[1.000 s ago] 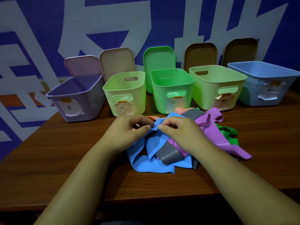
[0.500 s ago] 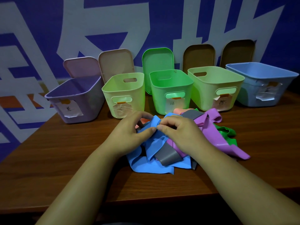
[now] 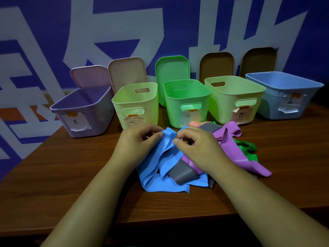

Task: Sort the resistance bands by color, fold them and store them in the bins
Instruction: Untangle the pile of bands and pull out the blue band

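A blue resistance band (image 3: 161,168) lies at the near left of a tangled heap of bands on a wooden table (image 3: 71,184); its upper fold is raised off the heap and held by both hands. The left hand (image 3: 137,145) pinches that fold between thumb and curled fingers; the right hand (image 3: 199,148) pinches it just beside, thumb against forefinger, with the other fingers curled under. The 2 pinches sit close together without touching. The band's lower loops spread flat on the table toward the viewer.

A grey band (image 3: 183,173) crosses over the blue one below the right hand; a purple band (image 3: 238,154) trails from the heap to the right, with a green band (image 3: 248,148) showing beside it; a peach band (image 3: 195,123) peeks out at the heap's far edge.

Behind the heap 5 open bins stand in a row, each with a paper label on its front. From left, they are a purple bin (image 3: 101,118); a pale yellow-green bin (image 3: 151,111); a green bin (image 3: 173,113); a second pale yellow-green bin (image 3: 222,107); a blue bin (image 3: 270,106).

5 lids (image 3: 171,68) lean upright behind the bins against a blue and white wall (image 3: 124,24); 2 are pinkish, 1 green, 2 brown.
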{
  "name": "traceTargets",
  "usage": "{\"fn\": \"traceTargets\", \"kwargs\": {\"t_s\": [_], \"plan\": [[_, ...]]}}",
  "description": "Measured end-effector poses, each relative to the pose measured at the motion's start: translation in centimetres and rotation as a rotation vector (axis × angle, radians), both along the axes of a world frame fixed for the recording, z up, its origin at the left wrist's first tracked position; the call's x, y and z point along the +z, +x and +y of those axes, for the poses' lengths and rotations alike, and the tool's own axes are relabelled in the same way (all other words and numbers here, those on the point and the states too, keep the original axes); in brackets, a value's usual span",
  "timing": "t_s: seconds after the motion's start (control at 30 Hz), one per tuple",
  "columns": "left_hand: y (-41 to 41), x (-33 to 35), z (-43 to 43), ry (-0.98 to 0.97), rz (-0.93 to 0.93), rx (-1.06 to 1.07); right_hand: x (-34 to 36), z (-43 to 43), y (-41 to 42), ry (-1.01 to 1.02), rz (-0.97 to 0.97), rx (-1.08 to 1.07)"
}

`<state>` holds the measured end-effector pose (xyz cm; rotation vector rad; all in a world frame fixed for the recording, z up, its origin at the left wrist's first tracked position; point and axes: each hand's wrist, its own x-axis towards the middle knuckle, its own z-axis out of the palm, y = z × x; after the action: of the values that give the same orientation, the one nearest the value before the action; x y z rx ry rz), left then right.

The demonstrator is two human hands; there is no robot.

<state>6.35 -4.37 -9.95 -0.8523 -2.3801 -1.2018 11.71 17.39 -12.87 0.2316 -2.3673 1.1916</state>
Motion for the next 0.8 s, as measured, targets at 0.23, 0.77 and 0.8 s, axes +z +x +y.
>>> {"fn": "traceTargets", "kwargs": {"t_s": [0.23, 0.77, 0.8], "plan": [[0.0, -0.1, 0.1, 0.115, -0.062, -0.027, 0.2, 0.0, 0.2, 0.05, 0.014, -0.067], [1.6, 8.1, 0.0, -0.021, -0.121, -0.102, 4.3, 0.1, 1.0, 0.069, 0.251, -0.186], [1.9, 9.2, 0.1, -0.038, -0.106, -0.109, 5.4, 0.3, 1.1, 0.058, 0.271, -0.196]]}}
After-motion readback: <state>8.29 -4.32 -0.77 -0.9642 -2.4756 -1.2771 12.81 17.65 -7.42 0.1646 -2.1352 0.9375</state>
